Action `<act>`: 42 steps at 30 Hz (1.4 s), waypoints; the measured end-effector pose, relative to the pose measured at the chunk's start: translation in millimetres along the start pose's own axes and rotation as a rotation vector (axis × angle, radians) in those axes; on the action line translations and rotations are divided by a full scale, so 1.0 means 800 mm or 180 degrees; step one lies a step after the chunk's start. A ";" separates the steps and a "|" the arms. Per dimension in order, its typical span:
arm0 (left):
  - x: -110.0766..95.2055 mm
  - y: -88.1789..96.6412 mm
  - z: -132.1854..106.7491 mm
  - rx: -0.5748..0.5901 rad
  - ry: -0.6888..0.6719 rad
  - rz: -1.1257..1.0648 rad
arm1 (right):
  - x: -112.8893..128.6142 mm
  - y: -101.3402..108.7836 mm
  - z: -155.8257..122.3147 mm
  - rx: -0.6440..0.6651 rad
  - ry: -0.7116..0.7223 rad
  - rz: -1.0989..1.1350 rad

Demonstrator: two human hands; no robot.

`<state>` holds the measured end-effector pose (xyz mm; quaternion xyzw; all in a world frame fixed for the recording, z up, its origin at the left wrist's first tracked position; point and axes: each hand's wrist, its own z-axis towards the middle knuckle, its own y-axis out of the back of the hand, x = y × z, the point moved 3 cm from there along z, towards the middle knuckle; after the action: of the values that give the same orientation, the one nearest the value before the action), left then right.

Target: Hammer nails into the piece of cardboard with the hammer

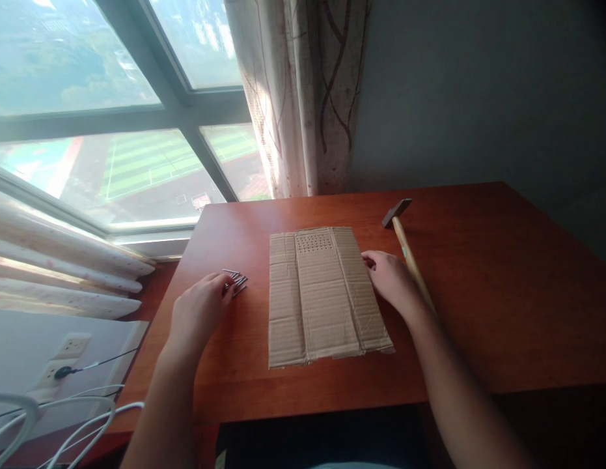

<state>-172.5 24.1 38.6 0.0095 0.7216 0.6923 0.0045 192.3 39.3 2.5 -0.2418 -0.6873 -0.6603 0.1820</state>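
Left of centre in the frame, the left hand is curling its fingers over loose nails; cannot tell whether it is grasping any. At centre, the cardboard is lying on the table, showing small holes near its top edge. The right hand is sitting at its right edge, fingers bending; grip unclear. Right of centre, the hammer is lying head uppermost in frame, its handle passing behind the right forearm.
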 end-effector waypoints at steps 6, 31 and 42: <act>0.000 0.001 0.004 -0.0142 -0.0009 0.0005 | 0.000 -0.001 -0.002 -0.0020 -0.0014 0.0008; 0.033 -0.002 0.033 -0.0175 0.0314 0.0121 | 0.001 0.001 0.000 -0.0004 -0.0027 0.0014; 0.034 -0.009 0.026 -0.0167 0.0217 -0.0357 | 0.002 0.002 -0.002 0.0007 -0.0015 0.0033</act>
<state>-199.7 44.9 30.7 -0.0547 0.7023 0.7096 0.0189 191.9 38.2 4.3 -0.2467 -0.6872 -0.6580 0.1841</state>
